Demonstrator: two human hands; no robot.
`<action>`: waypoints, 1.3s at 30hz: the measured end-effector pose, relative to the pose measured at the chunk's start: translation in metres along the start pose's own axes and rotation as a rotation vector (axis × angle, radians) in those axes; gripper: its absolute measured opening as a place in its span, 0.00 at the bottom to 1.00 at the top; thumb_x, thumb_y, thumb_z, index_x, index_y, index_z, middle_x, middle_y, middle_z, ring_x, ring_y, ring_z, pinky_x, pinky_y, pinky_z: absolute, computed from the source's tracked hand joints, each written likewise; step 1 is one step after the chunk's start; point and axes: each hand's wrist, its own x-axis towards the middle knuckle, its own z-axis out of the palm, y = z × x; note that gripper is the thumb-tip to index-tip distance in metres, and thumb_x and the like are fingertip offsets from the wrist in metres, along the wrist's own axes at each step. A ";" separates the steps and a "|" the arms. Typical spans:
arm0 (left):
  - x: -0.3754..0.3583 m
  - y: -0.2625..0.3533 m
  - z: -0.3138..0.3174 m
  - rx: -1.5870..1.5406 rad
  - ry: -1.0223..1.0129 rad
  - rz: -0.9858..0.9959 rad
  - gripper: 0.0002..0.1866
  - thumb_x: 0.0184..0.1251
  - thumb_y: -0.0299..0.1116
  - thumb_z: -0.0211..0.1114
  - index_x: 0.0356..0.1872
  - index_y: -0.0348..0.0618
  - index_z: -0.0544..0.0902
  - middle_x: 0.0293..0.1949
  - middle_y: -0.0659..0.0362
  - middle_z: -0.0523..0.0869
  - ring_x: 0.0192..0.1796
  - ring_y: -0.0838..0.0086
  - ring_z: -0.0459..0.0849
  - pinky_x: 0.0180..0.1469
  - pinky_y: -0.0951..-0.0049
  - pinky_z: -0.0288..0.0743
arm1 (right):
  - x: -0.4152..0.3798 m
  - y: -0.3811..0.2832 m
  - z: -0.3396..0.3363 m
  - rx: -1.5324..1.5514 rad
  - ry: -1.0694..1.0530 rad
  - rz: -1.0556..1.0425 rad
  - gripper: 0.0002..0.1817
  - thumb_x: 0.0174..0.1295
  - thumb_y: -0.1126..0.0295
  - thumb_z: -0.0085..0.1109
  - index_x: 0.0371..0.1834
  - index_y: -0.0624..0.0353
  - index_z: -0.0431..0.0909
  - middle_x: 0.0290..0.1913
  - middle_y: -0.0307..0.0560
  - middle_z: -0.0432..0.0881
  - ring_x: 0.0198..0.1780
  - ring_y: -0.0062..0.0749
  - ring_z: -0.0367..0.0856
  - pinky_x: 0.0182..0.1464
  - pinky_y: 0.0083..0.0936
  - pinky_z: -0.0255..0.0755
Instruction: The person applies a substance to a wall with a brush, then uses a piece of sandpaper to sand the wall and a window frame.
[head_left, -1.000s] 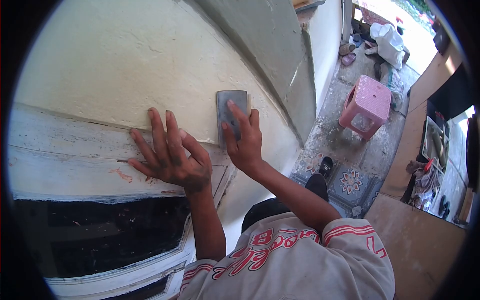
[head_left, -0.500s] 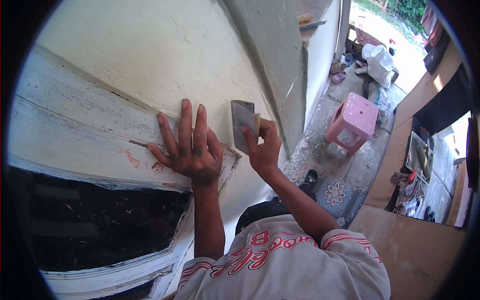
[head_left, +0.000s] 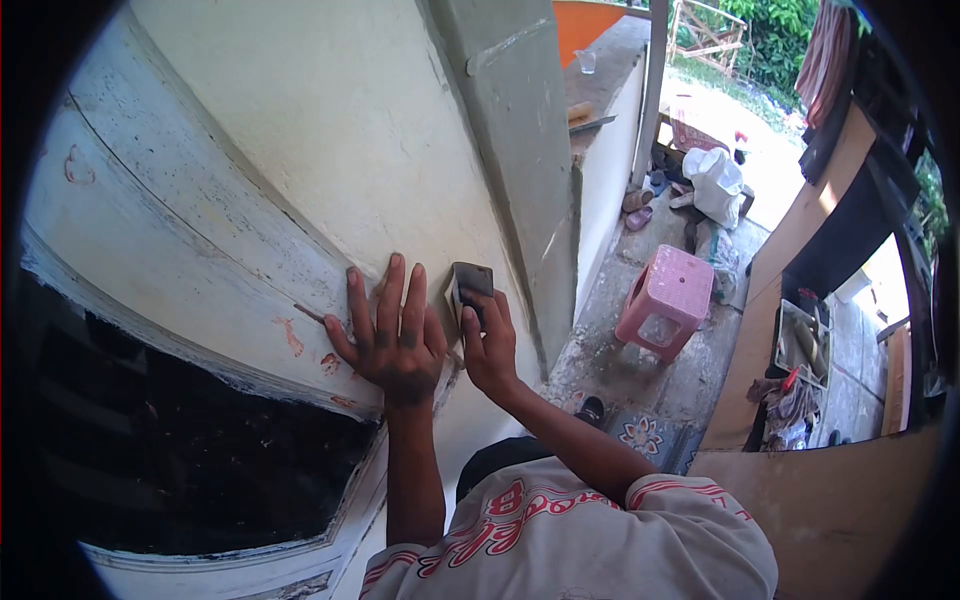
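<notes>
My left hand lies flat with fingers spread, its fingertips on the cream wall and its palm over the end of the weathered white window frame. Just to its right, my right hand grips a folded grey piece of sandpaper between thumb and fingers. The sandpaper is against or very close to the wall, left of the grey-green post. Below the frame is a dark glass pane with paint-smeared edges.
A pink plastic stool stands on the speckled floor to the right. Beyond it are a white sack and several shoes. A large wooden-framed mirror is at the right. A clear cup sits on the ledge.
My right hand has drawn the sandpaper down, its tilt changed, and closer to my left hand. My left hand keeps its place on the frame. The view has turned slightly and shows more outdoors.
</notes>
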 end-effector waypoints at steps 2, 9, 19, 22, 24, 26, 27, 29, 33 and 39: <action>0.000 0.001 -0.001 -0.005 0.007 0.010 0.16 0.76 0.35 0.55 0.57 0.59 0.87 0.63 0.69 0.86 0.76 0.56 0.72 0.82 0.46 0.35 | 0.010 -0.001 0.008 0.021 0.059 0.015 0.16 0.70 0.69 0.60 0.58 0.62 0.77 0.54 0.60 0.77 0.53 0.56 0.80 0.53 0.42 0.76; -0.001 0.001 0.002 0.023 0.037 0.028 0.15 0.76 0.34 0.55 0.55 0.56 0.87 0.61 0.68 0.87 0.74 0.54 0.74 0.81 0.45 0.37 | 0.026 -0.007 0.028 -0.027 0.186 -0.274 0.27 0.56 0.69 0.75 0.60 0.58 0.76 0.54 0.57 0.76 0.53 0.53 0.79 0.52 0.41 0.77; -0.003 0.001 0.002 0.037 0.028 0.020 0.15 0.76 0.38 0.56 0.57 0.59 0.86 0.62 0.70 0.86 0.75 0.55 0.73 0.80 0.43 0.39 | -0.007 0.011 0.028 -0.142 0.090 -0.129 0.38 0.64 0.59 0.67 0.76 0.57 0.64 0.72 0.69 0.58 0.72 0.66 0.60 0.71 0.53 0.59; -0.001 0.002 0.002 0.028 0.044 0.021 0.15 0.77 0.38 0.55 0.56 0.57 0.86 0.60 0.69 0.87 0.74 0.54 0.73 0.81 0.43 0.40 | -0.005 0.014 0.033 -0.128 0.080 -0.209 0.40 0.63 0.56 0.66 0.77 0.59 0.64 0.75 0.71 0.55 0.73 0.68 0.58 0.73 0.55 0.55; 0.000 0.002 0.000 0.010 0.041 0.019 0.14 0.77 0.37 0.55 0.55 0.56 0.86 0.59 0.68 0.88 0.74 0.53 0.74 0.81 0.43 0.40 | 0.005 0.011 0.036 -0.141 0.085 -0.259 0.39 0.63 0.57 0.66 0.77 0.60 0.65 0.75 0.71 0.56 0.74 0.67 0.59 0.73 0.54 0.55; 0.000 0.002 0.003 0.003 0.056 0.011 0.14 0.77 0.38 0.55 0.55 0.57 0.86 0.60 0.67 0.87 0.73 0.53 0.74 0.81 0.43 0.41 | 0.018 0.002 0.036 -0.083 0.111 -0.328 0.36 0.63 0.61 0.66 0.74 0.63 0.69 0.76 0.67 0.59 0.76 0.66 0.59 0.74 0.52 0.55; -0.003 0.001 0.003 -0.009 0.058 0.015 0.14 0.77 0.38 0.56 0.56 0.57 0.86 0.60 0.67 0.87 0.73 0.54 0.74 0.81 0.43 0.41 | 0.028 -0.009 0.034 -0.077 0.092 -0.333 0.36 0.63 0.61 0.66 0.74 0.63 0.69 0.76 0.67 0.59 0.76 0.66 0.59 0.74 0.52 0.55; -0.005 -0.001 0.003 -0.004 0.050 0.008 0.14 0.77 0.39 0.56 0.56 0.57 0.86 0.61 0.67 0.87 0.73 0.55 0.75 0.80 0.43 0.41 | 0.052 -0.031 0.031 -0.089 0.140 -0.331 0.33 0.63 0.65 0.65 0.72 0.62 0.72 0.77 0.63 0.61 0.78 0.64 0.58 0.75 0.50 0.55; -0.005 -0.002 0.000 -0.025 0.040 0.007 0.14 0.77 0.40 0.56 0.56 0.59 0.86 0.62 0.67 0.86 0.72 0.57 0.75 0.80 0.45 0.41 | 0.035 0.000 0.031 -0.210 0.110 -0.489 0.25 0.64 0.63 0.66 0.62 0.63 0.79 0.77 0.62 0.61 0.77 0.66 0.59 0.73 0.56 0.58; -0.003 0.000 0.001 -0.073 0.074 -0.026 0.15 0.77 0.40 0.56 0.58 0.58 0.85 0.64 0.63 0.85 0.72 0.56 0.75 0.80 0.48 0.45 | 0.054 -0.008 0.036 -0.223 0.112 -0.601 0.19 0.66 0.63 0.62 0.55 0.62 0.81 0.76 0.62 0.63 0.78 0.66 0.58 0.75 0.59 0.54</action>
